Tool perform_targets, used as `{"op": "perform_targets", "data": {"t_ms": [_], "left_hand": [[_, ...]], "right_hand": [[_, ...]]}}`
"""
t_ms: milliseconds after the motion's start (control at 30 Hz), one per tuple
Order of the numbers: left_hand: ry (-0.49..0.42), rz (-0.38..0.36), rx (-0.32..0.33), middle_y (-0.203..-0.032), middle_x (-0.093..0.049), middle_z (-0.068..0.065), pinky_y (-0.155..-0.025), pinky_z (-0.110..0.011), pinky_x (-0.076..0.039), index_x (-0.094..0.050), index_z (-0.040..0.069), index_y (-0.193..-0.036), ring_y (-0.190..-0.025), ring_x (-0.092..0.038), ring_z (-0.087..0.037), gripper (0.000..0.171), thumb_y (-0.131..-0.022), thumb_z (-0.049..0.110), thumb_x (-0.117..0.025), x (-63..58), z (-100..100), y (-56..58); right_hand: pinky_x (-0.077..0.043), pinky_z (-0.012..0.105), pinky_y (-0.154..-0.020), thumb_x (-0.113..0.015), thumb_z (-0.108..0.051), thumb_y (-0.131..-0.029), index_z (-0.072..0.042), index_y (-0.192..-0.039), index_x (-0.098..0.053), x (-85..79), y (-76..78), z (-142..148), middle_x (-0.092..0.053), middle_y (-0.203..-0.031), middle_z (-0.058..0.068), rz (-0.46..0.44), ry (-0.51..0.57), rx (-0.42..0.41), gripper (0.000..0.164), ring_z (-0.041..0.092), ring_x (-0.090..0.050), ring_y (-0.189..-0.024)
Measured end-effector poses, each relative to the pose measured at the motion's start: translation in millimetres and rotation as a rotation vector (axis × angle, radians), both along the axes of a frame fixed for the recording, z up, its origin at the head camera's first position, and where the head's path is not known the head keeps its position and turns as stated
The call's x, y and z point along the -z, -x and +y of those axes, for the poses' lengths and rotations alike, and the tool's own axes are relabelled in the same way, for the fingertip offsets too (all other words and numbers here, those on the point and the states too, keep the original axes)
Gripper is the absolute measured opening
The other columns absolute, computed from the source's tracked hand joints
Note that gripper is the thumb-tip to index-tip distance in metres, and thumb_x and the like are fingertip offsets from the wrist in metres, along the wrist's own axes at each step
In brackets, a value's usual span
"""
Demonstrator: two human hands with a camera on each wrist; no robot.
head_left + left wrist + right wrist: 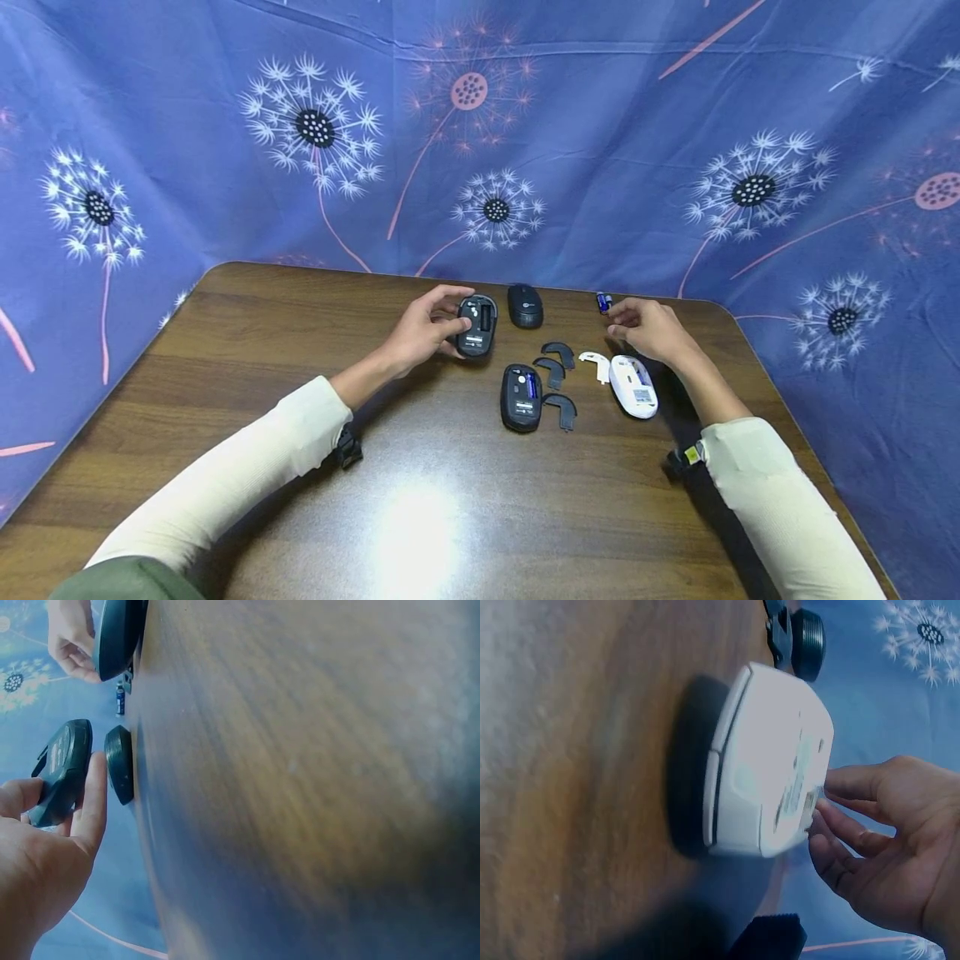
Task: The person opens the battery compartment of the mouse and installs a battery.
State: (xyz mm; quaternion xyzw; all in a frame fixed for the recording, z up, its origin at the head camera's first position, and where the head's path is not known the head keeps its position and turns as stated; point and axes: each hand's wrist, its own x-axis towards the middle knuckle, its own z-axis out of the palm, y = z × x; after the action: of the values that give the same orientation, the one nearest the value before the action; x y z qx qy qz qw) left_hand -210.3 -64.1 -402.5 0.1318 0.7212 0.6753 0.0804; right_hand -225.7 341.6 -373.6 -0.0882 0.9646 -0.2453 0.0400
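Observation:
My left hand (423, 329) grips a black computer mouse (477, 327) by its side, thumb on the underside. The underside faces up, and its battery slot looks dark and uncovered. In the left wrist view, the same mouse (64, 772) sits between thumb and fingers. At the back right, my right hand (651, 329) has loosely bent fingers, with fingertips right beside blue batteries (603, 302). A white mouse (633, 387) lies underside up just in front of that hand; in the right wrist view this mouse (769, 765) partly covers the fingertips.
Another black mouse (521, 397) lies underside up, a blue battery in its slot. Near the back edge a black mouse (525, 306) stands upright. Several curved black covers (561, 410) and a white cover (597, 364) lie between the mice. A patterned blue cloth (570, 125) hangs behind the table (300, 500).

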Motion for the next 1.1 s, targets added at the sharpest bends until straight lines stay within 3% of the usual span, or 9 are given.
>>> {"op": "perform_targets", "data": {"t_ms": [300,500,900,1100], "left_hand": [[0.0,-0.002,0.002,-0.132,-0.068,-0.025,-0.072,-0.047,-0.075,-0.062,0.01,-0.158,-0.098,-0.071,-0.023,0.054,-0.106,-0.001,-0.072,0.4,0,-0.1],[-0.001,0.005,0.002,-0.133,-0.067,-0.027,-0.073,-0.049,-0.075,-0.063,0.01,-0.157,-0.097,-0.072,-0.024,0.053,-0.106,-0.002,-0.071,0.2,0,-0.5],[-0.002,0.007,0.015,-0.133,-0.067,-0.028,-0.073,-0.051,-0.075,-0.06,0.008,-0.16,-0.098,-0.071,-0.024,0.056,-0.106,-0.003,-0.071,-2.1,1,-2.0],[-0.001,-0.001,0.021,-0.132,-0.068,-0.026,-0.076,-0.057,-0.074,-0.059,0.008,-0.161,-0.097,-0.071,-0.024,0.056,-0.106,-0.002,-0.072,-3.8,4,-3.7]], "right_hand": [[-0.06,0.061,-0.107,-0.073,-0.016,-0.109,0.004,-0.149,-0.064,2.2,13.4,15,-0.073,-0.138,0.031,-0.038,0.021,0.042,0.045,0.049,-0.069,-0.131],[-0.055,0.068,-0.115,-0.074,-0.02,-0.11,0.005,-0.155,-0.057,3.3,22.3,21,-0.068,-0.142,0.034,-0.102,0.027,0.054,0.055,0.052,-0.064,-0.136],[-0.052,0.07,-0.118,-0.067,-0.016,-0.113,0.008,-0.163,-0.046,13.0,39.4,23,-0.063,-0.146,0.041,-0.11,0.019,-0.009,0.059,0.056,-0.061,-0.139],[-0.049,0.074,-0.121,-0.066,-0.017,-0.114,0.008,-0.167,-0.039,17.0,47.1,25,-0.06,-0.145,0.045,-0.106,0.02,-0.02,0.064,0.059,-0.058,-0.139]]}}
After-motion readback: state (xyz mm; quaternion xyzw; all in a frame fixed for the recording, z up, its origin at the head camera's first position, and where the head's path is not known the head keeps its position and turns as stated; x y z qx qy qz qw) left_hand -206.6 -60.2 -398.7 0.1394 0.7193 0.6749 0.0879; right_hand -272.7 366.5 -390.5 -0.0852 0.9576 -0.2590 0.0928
